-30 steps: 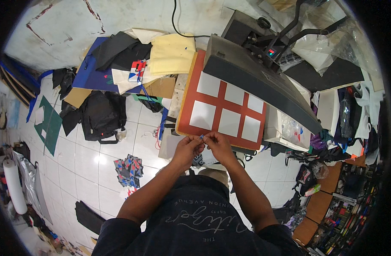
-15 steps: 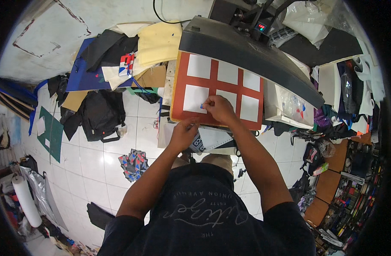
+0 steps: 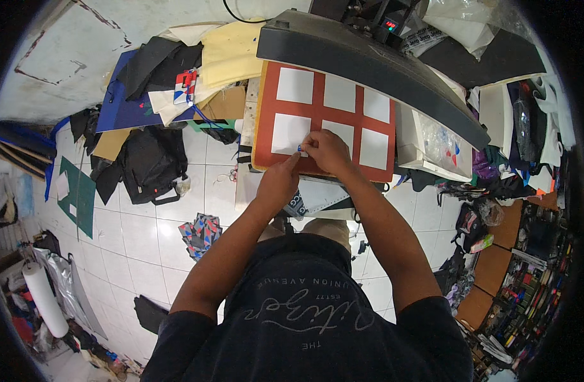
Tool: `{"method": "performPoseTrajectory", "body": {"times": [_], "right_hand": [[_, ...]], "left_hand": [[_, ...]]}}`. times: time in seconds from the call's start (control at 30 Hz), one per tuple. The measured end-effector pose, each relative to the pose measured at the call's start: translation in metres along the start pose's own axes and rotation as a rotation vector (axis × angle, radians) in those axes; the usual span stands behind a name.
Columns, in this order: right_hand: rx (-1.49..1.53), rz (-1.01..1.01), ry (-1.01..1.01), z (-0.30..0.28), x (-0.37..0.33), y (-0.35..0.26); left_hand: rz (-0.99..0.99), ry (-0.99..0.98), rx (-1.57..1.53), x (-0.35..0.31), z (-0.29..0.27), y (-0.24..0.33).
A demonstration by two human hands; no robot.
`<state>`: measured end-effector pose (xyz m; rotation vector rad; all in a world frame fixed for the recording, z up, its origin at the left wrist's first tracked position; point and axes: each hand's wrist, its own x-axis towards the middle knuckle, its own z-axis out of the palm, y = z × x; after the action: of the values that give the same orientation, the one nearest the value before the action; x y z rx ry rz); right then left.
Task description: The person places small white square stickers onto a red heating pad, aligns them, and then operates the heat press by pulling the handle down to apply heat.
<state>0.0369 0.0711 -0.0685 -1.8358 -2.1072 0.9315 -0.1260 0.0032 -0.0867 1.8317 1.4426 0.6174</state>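
A brown-red pad (image 3: 317,105) lies under the raised black upper plate of a heat press (image 3: 368,70), with several white rectangular sheets set in rows on it. At the lower right corner of the near left white sheet (image 3: 289,132) is a small blue piece (image 3: 300,149), pinched in the fingertips of my right hand (image 3: 328,153). My left hand (image 3: 281,178) comes up from the pad's front edge, its fingers drawn together and their tips right beside the blue piece. Whether the left fingers hold anything is too small to tell. Part of the near middle white sheet is behind my right hand.
Below the pad's front edge, a clear ruler (image 3: 327,198) and a dark printed item lie by my waist. White boxes (image 3: 435,149) with plastic bags stand at the right. Leftward are yellow cloth (image 3: 231,54), a black bag (image 3: 153,162) and patterned pieces (image 3: 201,234) on the tiled floor.
My left hand has moved up and forward, bringing its fingertips to the blue piece. My right hand keeps its pinch at the sheet's corner. The whole view has shifted slightly.
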Motion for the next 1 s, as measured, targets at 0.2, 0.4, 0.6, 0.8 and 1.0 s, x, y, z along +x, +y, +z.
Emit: {"method": "performPoseTrajectory", "body": {"times": [0.2,0.4,0.6,0.8,1.0], "right_hand": [[-0.037,-0.003,0.006,-0.003,0.000,-0.002],[-0.047,-0.025,-0.043,-0.003,0.004,0.000],[-0.006,-0.069,-0.228,-0.018,0.022,0.013],[0.015,-0.048,-0.325,-0.028,0.026,0.003],[-0.127,-0.191,-0.133,-0.019,0.008,0.000]], "left_hand": [[0.024,-0.019,0.056,0.003,0.001,0.000],[-0.016,-0.044,0.140,0.005,0.002,0.000],[-0.027,-0.072,0.190,0.008,0.000,0.005],[-0.022,-0.061,0.203,0.007,0.002,0.002],[-0.066,-0.119,0.264,0.004,0.009,-0.004]]}}
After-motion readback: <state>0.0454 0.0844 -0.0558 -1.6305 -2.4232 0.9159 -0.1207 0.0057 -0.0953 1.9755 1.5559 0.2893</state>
